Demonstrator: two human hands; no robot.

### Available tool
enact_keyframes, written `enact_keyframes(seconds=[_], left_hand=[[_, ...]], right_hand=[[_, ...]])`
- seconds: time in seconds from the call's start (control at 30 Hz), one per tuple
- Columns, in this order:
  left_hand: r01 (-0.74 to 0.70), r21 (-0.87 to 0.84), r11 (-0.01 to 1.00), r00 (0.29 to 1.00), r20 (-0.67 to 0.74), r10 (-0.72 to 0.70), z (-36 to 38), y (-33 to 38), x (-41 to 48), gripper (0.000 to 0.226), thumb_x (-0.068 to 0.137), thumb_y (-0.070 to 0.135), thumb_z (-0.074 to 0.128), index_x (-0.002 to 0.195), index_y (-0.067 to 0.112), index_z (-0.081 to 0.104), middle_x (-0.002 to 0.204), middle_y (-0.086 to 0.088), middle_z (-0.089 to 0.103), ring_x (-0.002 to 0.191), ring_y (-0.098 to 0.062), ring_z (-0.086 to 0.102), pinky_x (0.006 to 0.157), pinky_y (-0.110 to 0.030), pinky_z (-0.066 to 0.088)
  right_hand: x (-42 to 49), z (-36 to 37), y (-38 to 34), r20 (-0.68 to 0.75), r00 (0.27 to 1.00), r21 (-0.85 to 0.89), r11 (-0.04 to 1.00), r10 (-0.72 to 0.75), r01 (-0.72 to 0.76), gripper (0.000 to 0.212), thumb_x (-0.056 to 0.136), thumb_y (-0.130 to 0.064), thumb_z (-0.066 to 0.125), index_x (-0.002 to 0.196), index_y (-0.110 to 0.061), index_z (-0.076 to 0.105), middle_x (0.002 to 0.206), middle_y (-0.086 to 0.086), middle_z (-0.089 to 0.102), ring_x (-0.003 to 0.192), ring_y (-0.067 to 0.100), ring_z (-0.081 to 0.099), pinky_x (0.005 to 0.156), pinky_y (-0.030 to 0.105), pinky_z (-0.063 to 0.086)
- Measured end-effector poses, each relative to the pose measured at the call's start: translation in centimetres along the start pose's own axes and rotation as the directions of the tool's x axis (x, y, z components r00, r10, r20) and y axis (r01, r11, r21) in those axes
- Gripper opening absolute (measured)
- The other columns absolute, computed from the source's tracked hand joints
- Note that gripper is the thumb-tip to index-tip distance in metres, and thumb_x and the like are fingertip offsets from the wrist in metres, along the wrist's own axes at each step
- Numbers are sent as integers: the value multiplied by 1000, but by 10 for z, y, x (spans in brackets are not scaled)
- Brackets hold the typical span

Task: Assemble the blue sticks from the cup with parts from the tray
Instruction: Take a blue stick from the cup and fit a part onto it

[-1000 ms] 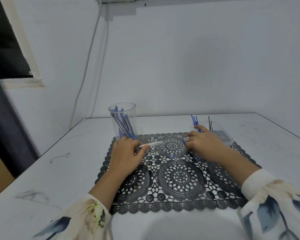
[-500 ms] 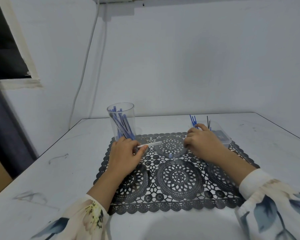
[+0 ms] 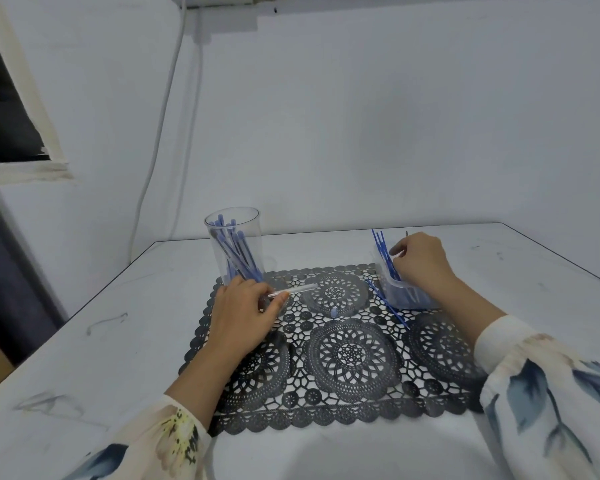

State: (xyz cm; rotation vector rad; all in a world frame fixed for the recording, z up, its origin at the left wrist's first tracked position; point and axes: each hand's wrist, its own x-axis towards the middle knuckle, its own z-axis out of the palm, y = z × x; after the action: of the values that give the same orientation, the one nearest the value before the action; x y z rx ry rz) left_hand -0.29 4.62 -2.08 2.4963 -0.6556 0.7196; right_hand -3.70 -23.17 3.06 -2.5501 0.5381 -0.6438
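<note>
Step in hand? (A)
Fetching a part, I reckon: left hand (image 3: pixel 246 313) at centre-left pinches a clear tube (image 3: pixel 293 290) btwn thumb & fingers, tube held low over the mat (image 3: pixel 350 358) & pointing right; right hand (image 3: pixel 421 261) at centre-right is at the tray (image 3: pixel 383 282), fingers curled among the thin blue rods (image 3: pixel 381 247). Can't tell if it's got one pinched yet (B)
Where's the cup (image 3: pixel 232 244)? (A)
Upright just above the left hand, at the mat's upper-left corner, blue sticks (image 3: pixel 238 258) leaning inside it (B)
Next move needs? (A)
Prob. one rod singled out of the bunch, brought across to the tube's open end & lined up along its axis. Narrow bore, so fine aim w/ both hands (B)
Materials? (A)
Cup & tray are see-through plastic, smooth; cup a round cylinder, tray w/ rounded corners. Rods hair-thin, straight, prob. springy. Mat black, lacy, full of holes, so small bits could snag; a loose rod (image 3: pixel 388 306) & a tiny blue cap (image 3: pixel 334 311) lie on it btwn the hands. Table (image 3: pixel 118 341) matt white, scuffed (B)
</note>
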Motion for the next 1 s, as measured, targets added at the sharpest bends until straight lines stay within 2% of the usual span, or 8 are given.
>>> enact_keyframes(seconds=[0.1, 0.23, 0.4, 0.63, 0.7, 0.83, 1.0], left_hand=[[11, -9, 1000, 1000, -1, -11, 0, 0, 0, 34, 88, 50, 49, 80, 23, 67, 71, 10, 56, 78, -12, 43, 77, -33, 35], [16, -16, 1000, 1000, -2, -16, 1, 1, 1, 33, 87, 51, 50, 81, 23, 67, 69, 11, 54, 78, -12, 43, 79, -34, 37], [19, -10, 1000, 1000, 0, -19, 1, -1, 0, 35, 87, 51, 49, 84, 22, 69, 71, 10, 55, 79, -12, 44, 78, -33, 37], [14, -11, 1000, 1000, -1, -14, 0, 0, 0, 34, 87, 51, 50, 84, 22, 69, 69, 10, 55, 78, -12, 45, 78, -34, 39], [8, -9, 1000, 1000, -5, -8, 1, 0, 0, 34, 87, 50, 50, 84, 22, 69, 69, 10, 55, 78, -12, 45, 77, -34, 38], [6, -10, 1000, 1000, -9, -6, 2, -2, 0, 35, 87, 50, 51, 84, 21, 69, 70, 10, 56, 78, -13, 45, 77, -34, 39], [2, -16, 1000, 1000, -16, -2, 2, -2, 0, 34, 87, 50, 51, 85, 21, 70, 71, 10, 58, 78, -12, 45, 76, -34, 39]], right_hand=[[3, -1, -2, 101, 994, -48, 998, 49, -45, 27, 74, 2, 61, 98, -2, 72, 106, 14, 67, 98, 28, 60, 76, 28, 47], [5, -1, -1, 156, 984, -111, 992, 81, -64, 31, 76, -3, 64, 106, -2, 68, 111, 13, 65, 102, 27, 59, 77, 27, 47], [4, 0, -2, 176, 982, -133, 990, 74, -50, 29, 76, -4, 63, 103, -2, 69, 109, 14, 67, 98, 27, 61, 80, 32, 51], [2, 0, -1, 148, 986, -51, 996, 81, -74, 47, 78, 1, 63, 123, -8, 58, 126, 10, 57, 109, 26, 55, 79, 26, 43], [1, 2, 0, 128, 988, -13, 996, 87, -86, 52, 76, 3, 63, 126, -10, 54, 126, 11, 54, 106, 26, 55, 76, 26, 42], [-1, 1, -1, 95, 990, 63, 992, 101, -107, 52, 70, 5, 69, 116, -11, 54, 113, 13, 56, 82, 23, 52, 61, 25, 38], [-3, -1, 0, 59, 996, 90, 993, 68, -73, 44, 62, 0, 77, 98, -9, 53, 92, 12, 55, 78, 25, 51, 63, 30, 37]])
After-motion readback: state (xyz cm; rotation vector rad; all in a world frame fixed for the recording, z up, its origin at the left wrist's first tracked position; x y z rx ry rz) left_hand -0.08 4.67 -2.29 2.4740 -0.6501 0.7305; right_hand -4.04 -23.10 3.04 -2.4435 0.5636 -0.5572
